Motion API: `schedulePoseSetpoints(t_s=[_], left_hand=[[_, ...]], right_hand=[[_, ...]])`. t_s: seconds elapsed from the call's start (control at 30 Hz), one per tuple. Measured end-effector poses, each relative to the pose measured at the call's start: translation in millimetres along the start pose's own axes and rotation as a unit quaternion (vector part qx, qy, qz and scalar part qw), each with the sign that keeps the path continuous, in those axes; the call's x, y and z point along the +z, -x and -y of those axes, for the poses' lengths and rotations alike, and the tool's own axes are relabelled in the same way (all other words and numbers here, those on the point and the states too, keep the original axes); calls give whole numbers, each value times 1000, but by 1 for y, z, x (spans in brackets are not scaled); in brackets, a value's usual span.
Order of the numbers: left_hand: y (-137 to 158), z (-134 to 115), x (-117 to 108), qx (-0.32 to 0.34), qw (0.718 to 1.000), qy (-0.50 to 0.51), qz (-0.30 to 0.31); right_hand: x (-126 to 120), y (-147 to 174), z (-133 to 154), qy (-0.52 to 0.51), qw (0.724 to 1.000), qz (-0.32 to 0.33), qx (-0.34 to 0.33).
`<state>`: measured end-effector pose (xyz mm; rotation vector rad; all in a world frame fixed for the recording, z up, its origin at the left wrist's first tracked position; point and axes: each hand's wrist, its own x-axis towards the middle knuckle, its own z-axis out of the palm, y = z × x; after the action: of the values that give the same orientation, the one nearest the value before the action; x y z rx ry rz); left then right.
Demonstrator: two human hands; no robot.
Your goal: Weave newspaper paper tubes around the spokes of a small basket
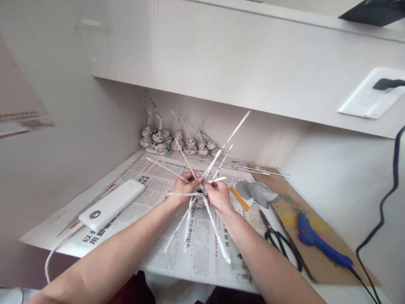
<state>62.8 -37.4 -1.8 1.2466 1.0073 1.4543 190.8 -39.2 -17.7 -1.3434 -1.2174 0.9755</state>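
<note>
Between my hands is a small round weave of rolled newspaper point(200, 202), with several pale paper sticks point(217, 230) fanning out from it in all directions. My left hand point(187, 184) pinches the far left part of its rim. On the other side, my right hand point(218, 193) grips the rim and the base of a paper stick, thumb and fingers pressed together. The two hands nearly touch at the top of the weave. A dark opening shows in its middle; the fingertips hide part of the far rim.
Newspaper point(158, 177) covers the tabletop. A white power bank point(112, 204) with a cable lies left. To the right are black scissors point(278, 238), a grey cloth point(256, 193) and a blue glue gun point(322, 242) on cardboard point(335, 268). Several woven gourds point(190, 145) stand along the back wall.
</note>
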Motion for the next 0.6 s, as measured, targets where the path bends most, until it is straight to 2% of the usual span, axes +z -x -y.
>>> schedulePoseSetpoints(t_s=[0.1, 0.2, 0.33, 0.47, 0.6], left_hand=[[0, 4, 2, 24, 999, -2, 23], [0, 3, 1, 77, 992, -97, 17], [1, -1, -5, 142, 966, -214, 12], [1, -5, -11, 153, 962, -215, 65], [-2, -10, -14, 106, 966, -203, 123]], right_hand=[[2, 1, 5, -32, 999, -1, 34], [3, 2, 9, -47, 997, 1, 65], [2, 1, 11, -67, 994, 5, 89], [0, -2, 8, -91, 989, 28, 109], [1, -2, 4, -89, 989, 54, 101]])
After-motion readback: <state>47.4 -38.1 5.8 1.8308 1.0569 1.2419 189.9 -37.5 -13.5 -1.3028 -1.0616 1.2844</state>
